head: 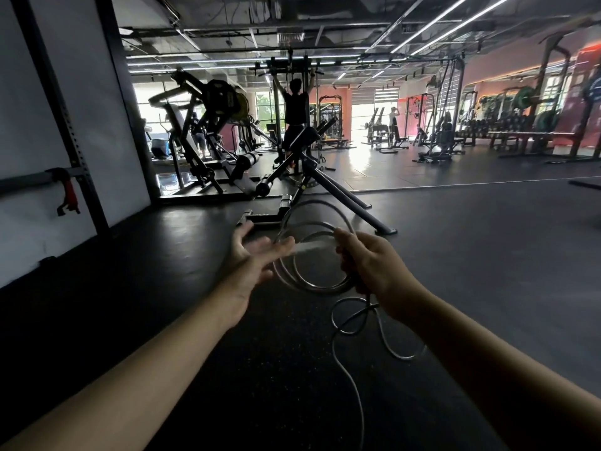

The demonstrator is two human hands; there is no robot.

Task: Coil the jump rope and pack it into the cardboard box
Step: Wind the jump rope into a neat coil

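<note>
**Coil half made, tail hanging**

While the right hand (374, 265) grips a bundle of loops of the clear, glossy plastic jump rope (312, 255), fingers curled tight round the gathered strands, the left hand (257, 255) lies open just beside the coil, fingers straight and touching a strand, holding nothing. Loops stand upright between both hands. Loose tail drops below the right wrist toward the dark rubber floor (487, 255). No cardboard box in sight.

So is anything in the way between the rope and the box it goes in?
Cannot tell: no cardboard box shows here. The clear plastic jump rope hangs coiled from the right hand, with the open left hand at the loops. Its loose tail trails down toward the dark rubber floor.
</note>
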